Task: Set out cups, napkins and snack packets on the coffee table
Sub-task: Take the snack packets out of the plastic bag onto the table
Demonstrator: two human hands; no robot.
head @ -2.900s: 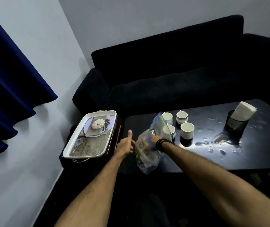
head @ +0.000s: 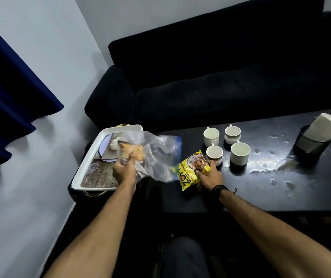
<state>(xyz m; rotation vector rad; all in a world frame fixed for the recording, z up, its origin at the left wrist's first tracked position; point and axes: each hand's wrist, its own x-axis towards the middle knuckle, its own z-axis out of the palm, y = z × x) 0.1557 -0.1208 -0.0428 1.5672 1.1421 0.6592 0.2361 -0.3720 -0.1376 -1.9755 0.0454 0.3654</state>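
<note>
My right hand (head: 208, 177) grips a yellow snack packet (head: 192, 169) low over the left part of the black coffee table (head: 261, 189), just in front of the cups. My left hand (head: 125, 172) holds a clear zip bag (head: 156, 155) with an orange snack packet (head: 131, 152) inside it, above the gap between the tray and the table. Several white cups (head: 239, 152) stand in a cluster on the table. White napkins (head: 324, 127) stick out of a dark holder (head: 309, 146) at the table's right end.
A white tray (head: 92, 163) with a printed picture lies on a low side stand to the left of the table. A black sofa (head: 210, 81) runs behind. Wet marks spot the tabletop (head: 277, 167). A blue curtain (head: 10, 101) hangs at the left wall.
My right hand has come out of the clear bag with the yellow packet and lowered it to the table. My left hand has taken hold of the bag and shifted it left toward the tray.
</note>
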